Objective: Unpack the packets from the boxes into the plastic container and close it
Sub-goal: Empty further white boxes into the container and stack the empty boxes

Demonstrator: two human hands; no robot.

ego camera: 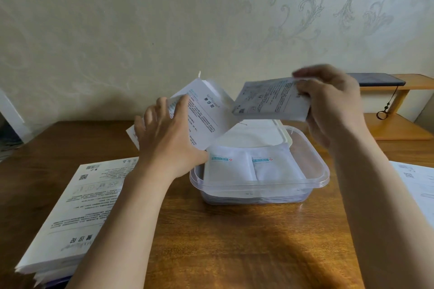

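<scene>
A clear plastic container stands open on the wooden table, with white packets lying flat inside it. Its white lid lies behind it, partly hidden. My left hand grips an opened white box with printed text, tilted above the container's left rear corner. My right hand holds a stack of packets in the air above the container's back edge, thumb on top and fingers under it.
A pile of flattened white boxes lies at the front left of the table. More white printed card lies at the right edge. A wooden shelf with a dark phone stands at the back right, against the wall.
</scene>
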